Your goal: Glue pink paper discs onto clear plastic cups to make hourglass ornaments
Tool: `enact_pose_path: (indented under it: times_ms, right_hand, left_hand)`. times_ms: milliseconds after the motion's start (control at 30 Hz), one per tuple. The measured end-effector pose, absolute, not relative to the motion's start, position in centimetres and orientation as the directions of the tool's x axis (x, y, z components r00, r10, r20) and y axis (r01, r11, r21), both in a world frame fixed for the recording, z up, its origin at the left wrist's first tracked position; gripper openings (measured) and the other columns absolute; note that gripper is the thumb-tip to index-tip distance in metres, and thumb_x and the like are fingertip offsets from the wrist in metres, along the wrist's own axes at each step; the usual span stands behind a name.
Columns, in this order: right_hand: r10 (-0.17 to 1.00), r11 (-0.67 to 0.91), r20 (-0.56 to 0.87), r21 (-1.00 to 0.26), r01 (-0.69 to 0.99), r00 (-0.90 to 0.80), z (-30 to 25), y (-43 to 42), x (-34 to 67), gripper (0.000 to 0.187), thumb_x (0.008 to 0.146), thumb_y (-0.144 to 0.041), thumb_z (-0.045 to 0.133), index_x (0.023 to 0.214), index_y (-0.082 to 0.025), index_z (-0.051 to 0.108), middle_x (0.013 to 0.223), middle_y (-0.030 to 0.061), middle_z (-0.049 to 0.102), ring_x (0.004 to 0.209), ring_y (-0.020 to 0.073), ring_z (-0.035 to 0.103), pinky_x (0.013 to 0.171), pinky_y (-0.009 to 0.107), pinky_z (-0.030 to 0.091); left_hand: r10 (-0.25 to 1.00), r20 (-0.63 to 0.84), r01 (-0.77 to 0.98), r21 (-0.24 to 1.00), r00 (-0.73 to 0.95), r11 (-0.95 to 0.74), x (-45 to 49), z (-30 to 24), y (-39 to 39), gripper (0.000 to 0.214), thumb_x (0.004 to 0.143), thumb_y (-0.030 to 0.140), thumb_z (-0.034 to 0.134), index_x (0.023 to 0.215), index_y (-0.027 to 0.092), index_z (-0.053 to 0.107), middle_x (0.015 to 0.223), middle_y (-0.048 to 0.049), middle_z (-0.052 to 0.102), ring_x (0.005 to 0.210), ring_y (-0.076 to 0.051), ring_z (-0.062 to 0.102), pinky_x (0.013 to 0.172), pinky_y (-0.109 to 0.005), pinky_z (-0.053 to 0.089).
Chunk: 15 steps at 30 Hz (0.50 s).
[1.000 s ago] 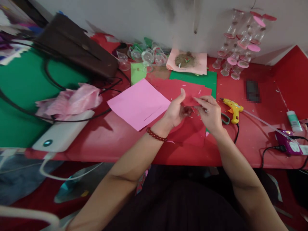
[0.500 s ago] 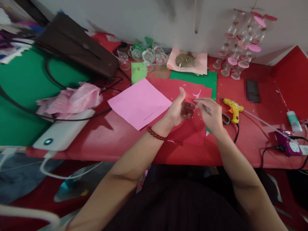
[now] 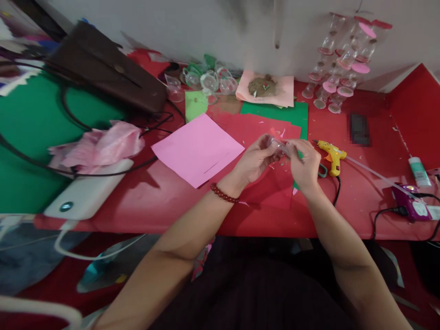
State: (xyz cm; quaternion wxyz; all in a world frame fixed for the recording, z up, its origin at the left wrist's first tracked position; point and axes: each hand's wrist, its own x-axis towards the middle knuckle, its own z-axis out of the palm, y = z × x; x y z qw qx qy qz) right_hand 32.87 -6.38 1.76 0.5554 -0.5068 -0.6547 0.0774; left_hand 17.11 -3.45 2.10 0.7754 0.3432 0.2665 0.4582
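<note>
My left hand (image 3: pixel 253 161) and my right hand (image 3: pixel 304 163) meet over red paper sheets (image 3: pixel 271 185) on the red table (image 3: pixel 144 201). Both pinch a small clear plastic piece (image 3: pixel 277 145) between their fingertips. A red bead bracelet (image 3: pixel 224 194) circles my left wrist. A pink paper sheet (image 3: pixel 197 149) lies just left of my hands. A yellow glue gun (image 3: pixel 330 156) lies right of my right hand.
Clear plastic cups (image 3: pixel 209 81) and a pink sheet with brown material (image 3: pixel 265 87) sit at the back by the wall. A brown bag (image 3: pixel 103 68), black cables, crumpled pink material (image 3: pixel 99 144) and a white power bank (image 3: pixel 85 192) lie left. A glue bottle (image 3: pixel 418 170) and purple device (image 3: pixel 410 201) are right.
My left thumb, raised before, has come down and both hands have closed together on the small clear piece, lifting it slightly toward the back.
</note>
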Motion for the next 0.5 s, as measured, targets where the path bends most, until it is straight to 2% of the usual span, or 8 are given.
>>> enact_pose_path:
  times_ms: [100, 233, 500]
  right_hand:
    - [0.773, 0.448, 0.612, -0.712, 0.541, 0.165, 1.73, -6.47, 32.80, 0.027, 0.105, -0.031, 0.058, 0.083, -0.024, 0.073, 0.080, 0.0020, 0.075, 0.078, 0.0180, 0.070, 0.075, 0.032, 0.053]
    - [0.790, 0.423, 0.583, -0.742, 0.520, 0.189, 1.92, -6.51, 32.79, 0.027, 0.105, -0.034, 0.058, 0.082, -0.024, 0.069, 0.078, 0.0006, 0.072, 0.076, 0.0166, 0.068, 0.074, 0.031, 0.052]
    - [0.806, 0.404, 0.557, -0.764, 0.503, 0.198, 2.43, -6.73, 32.79, 0.026, 0.103, -0.031, 0.059, 0.080, -0.024, 0.068, 0.079, 0.0008, 0.071, 0.079, 0.0164, 0.067, 0.076, 0.031, 0.052]
  left_hand:
    - [0.903, -0.106, -0.544, 0.767, 0.417, 0.341, 17.30, 1.77, -3.43, 0.033, 0.088, 0.019, 0.086, 0.095, 0.022, 0.054, 0.085, 0.0028, 0.070, 0.075, -0.012, 0.069, 0.077, -0.028, 0.053]
    - [0.908, -0.108, -0.562, 0.754, 0.405, 0.340, 17.47, 1.56, -3.38, 0.038, 0.087, 0.015, 0.085, 0.105, 0.024, 0.052, 0.084, 0.0044, 0.070, 0.074, -0.014, 0.070, 0.076, -0.029, 0.054]
    - [0.880, -0.106, -0.594, 0.699, 0.463, 0.397, 17.31, 1.74, -3.37, 0.028, 0.089, 0.014, 0.083, 0.097, 0.022, 0.058, 0.084, 0.0020, 0.073, 0.075, -0.012, 0.069, 0.077, -0.025, 0.054]
